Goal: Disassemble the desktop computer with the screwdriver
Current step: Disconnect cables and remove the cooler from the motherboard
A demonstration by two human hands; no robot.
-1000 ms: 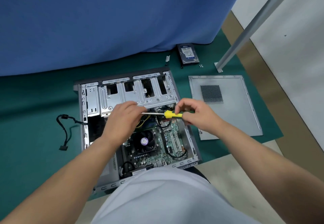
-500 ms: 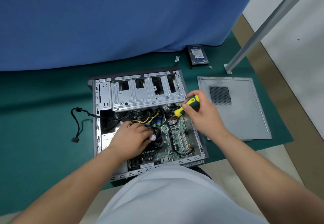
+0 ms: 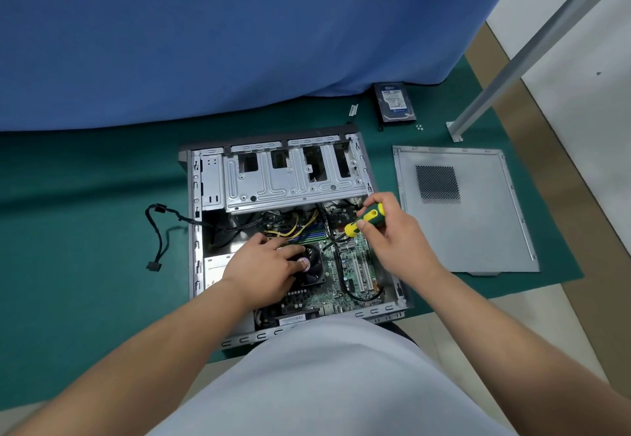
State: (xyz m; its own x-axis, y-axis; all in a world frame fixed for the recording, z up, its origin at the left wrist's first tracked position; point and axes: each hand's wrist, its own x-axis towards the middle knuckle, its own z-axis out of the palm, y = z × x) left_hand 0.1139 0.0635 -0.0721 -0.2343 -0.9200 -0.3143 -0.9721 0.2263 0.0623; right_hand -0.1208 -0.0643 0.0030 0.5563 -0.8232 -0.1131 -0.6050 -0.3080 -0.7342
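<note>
Gripping the yellow-and-green screwdriver (image 3: 364, 219) by its handle, the right hand (image 3: 396, 241) angles the shaft down-left onto the motherboard (image 3: 345, 264) beside the cooler fan (image 3: 312, 264). The left hand (image 3: 264, 266) rests flat on that fan, fingers relaxed, inside the open computer case (image 3: 293, 176) at frame centre.

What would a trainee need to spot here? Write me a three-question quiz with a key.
1. True or false: the side panel is still on the case.
2. Which hand grips the screwdriver? A) left B) right
3. Fill in: the left hand rests on the CPU ____.

Key: 1 false, it lies on the mat to the right of the case. 2 B, the right hand. 3 fan.
</note>
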